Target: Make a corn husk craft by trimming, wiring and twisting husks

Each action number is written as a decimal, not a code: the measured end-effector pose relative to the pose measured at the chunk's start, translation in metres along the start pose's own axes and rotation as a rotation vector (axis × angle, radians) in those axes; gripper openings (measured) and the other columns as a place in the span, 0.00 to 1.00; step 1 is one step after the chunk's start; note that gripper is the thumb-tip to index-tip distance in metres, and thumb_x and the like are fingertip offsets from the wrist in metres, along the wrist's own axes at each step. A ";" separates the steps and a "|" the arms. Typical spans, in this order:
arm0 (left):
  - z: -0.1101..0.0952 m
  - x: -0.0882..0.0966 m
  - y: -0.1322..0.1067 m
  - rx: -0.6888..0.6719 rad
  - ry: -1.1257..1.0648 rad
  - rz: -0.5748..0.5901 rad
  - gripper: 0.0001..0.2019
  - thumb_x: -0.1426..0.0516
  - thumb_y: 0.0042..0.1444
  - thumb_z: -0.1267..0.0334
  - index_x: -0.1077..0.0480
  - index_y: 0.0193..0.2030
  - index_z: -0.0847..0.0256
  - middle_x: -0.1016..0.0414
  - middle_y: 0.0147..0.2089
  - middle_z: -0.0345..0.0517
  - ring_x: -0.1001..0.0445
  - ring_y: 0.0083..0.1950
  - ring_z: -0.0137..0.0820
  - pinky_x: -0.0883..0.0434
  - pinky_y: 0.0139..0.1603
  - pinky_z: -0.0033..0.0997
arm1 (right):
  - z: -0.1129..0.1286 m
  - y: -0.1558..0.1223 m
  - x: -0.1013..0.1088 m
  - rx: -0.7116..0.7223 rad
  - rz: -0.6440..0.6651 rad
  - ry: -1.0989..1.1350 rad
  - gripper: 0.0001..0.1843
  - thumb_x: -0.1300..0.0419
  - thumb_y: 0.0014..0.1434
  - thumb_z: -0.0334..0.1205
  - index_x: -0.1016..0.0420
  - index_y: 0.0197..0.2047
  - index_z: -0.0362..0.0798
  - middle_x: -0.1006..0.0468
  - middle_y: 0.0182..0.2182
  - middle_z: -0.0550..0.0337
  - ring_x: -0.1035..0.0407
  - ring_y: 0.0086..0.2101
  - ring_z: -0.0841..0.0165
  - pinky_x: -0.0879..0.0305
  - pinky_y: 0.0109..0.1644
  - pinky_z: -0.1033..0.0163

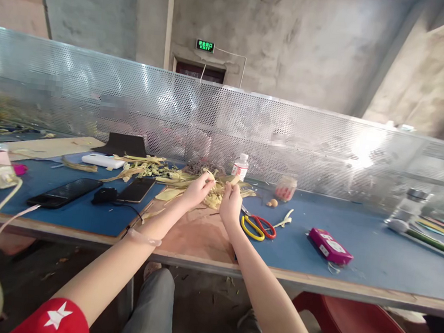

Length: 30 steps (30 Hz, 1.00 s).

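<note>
Both arms reach over the blue table (pixel 292 249) to a pile of yellowish dried leaf strips (pixel 212 200). My right hand (pixel 230 205) is closed, with a short pale strip (pixel 235 180) sticking up from between thumb and fingers. Just left of it, my left hand (pixel 198 189) is pinched, and what it holds, if anything, is too small to make out. Beneath the hands lies a brown board (pixel 198 233). Scissors (pixel 257 228) with one yellow and one red handle rest beside my right wrist.
A white bottle (pixel 240 166) and a jar (pixel 286 188) stand beyond the hands. To the left lie a phone (pixel 65 192) on a cable and a white power bank (pixel 103 161). A purple box (pixel 331 247) lies right. A perforated metal screen (pixel 313 139) bounds the back.
</note>
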<state>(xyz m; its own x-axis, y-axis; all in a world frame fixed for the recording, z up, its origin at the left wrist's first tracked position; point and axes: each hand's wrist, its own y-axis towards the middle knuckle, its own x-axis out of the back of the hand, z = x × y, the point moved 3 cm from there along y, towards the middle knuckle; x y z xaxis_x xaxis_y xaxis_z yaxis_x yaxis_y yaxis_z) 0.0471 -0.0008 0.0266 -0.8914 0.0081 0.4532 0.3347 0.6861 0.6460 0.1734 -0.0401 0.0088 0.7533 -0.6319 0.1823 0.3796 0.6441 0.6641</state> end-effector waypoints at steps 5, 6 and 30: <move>-0.001 -0.001 0.000 -0.002 -0.080 0.055 0.07 0.49 0.57 0.57 0.39 0.34 0.59 0.47 0.19 0.32 0.47 0.18 0.24 0.50 0.20 0.26 | 0.000 0.002 0.004 -0.023 -0.056 -0.017 0.13 0.57 0.62 0.44 0.47 0.26 0.51 0.37 0.20 0.64 0.42 0.23 0.67 0.50 0.29 0.66; 0.000 -0.001 0.000 0.012 -0.093 0.054 0.08 0.48 0.56 0.57 0.38 0.34 0.59 0.47 0.18 0.33 0.48 0.18 0.24 0.51 0.20 0.26 | -0.001 0.003 0.004 -0.029 -0.062 -0.019 0.13 0.57 0.62 0.44 0.47 0.26 0.52 0.36 0.21 0.64 0.41 0.24 0.67 0.50 0.29 0.66; 0.020 0.007 0.002 0.219 -0.140 -0.178 0.09 0.49 0.55 0.58 0.40 0.29 0.60 0.46 0.16 0.31 0.46 0.17 0.24 0.46 0.21 0.25 | -0.001 -0.004 -0.012 -0.070 0.551 0.214 0.12 0.46 0.54 0.47 0.29 0.30 0.48 0.40 0.10 0.71 0.47 0.10 0.74 0.48 0.12 0.69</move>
<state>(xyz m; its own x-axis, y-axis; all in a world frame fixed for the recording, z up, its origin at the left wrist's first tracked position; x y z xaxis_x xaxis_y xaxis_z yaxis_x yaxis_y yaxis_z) 0.0352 0.0148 0.0190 -0.9686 -0.0362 0.2458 0.1095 0.8259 0.5531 0.1634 -0.0349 0.0035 0.9382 -0.0995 0.3313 -0.0694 0.8841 0.4622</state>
